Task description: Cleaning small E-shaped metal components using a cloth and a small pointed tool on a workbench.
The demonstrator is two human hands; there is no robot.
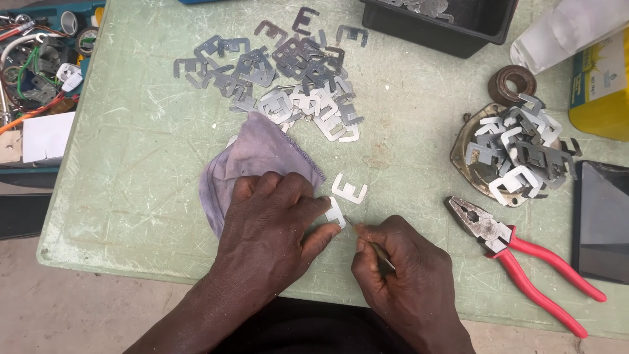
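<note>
My left hand (272, 223) rests on a purple-grey cloth (252, 154) and pinches a small flat metal plate (336, 213) against the green table (131, 170). My right hand (400, 269) grips a thin metal tool (367, 239) whose tip touches that plate. Another E-shaped metal plate (348, 189) lies just above it on the table. A heap of several E-shaped plates (282, 72) lies beyond the cloth.
Red-handled pliers (524, 262) lie to the right. A round metal dish (462, 147) holds more plates beside a rusty ring (511, 84). A black tray (439, 29), yellow container (599, 98), dark tablet (599, 219) and a toolbox of wires (39, 59) surround the table.
</note>
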